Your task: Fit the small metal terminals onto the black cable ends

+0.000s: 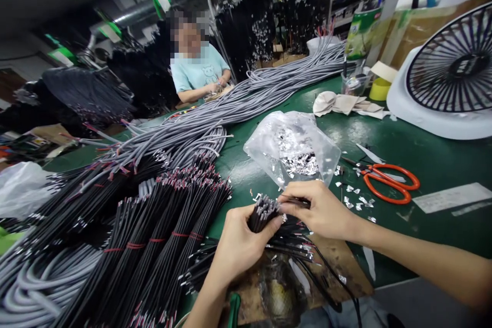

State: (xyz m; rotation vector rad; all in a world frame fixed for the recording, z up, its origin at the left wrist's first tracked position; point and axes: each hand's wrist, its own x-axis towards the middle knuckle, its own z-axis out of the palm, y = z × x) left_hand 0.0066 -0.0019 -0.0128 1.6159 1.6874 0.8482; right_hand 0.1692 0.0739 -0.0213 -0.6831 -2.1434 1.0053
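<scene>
My left hand (242, 238) is wrapped around a bundle of thin black cables (258, 221), whose silvery cut ends point up and away from me. Pinched in my right hand (321, 210) is a slim dark tool (300, 201) that looks like tweezers. Its tip meets the right side of the cable ends, and my fingers partly hide it. Below both hands, more black cables (295, 246) lie loose across a worn wooden board (340, 266). Just beyond, an open clear plastic bag (261, 138) holds many small silvery foil scraps (302, 163).
Orange-handled scissors (392, 182) lie right, beside scattered foil bits (359, 202). A white fan (407, 113) stands behind them. Banded black cable bundles (161, 241) and long grey cables (246, 95) fill the left and back. Across the green table (238, 164) a person (200, 69) works.
</scene>
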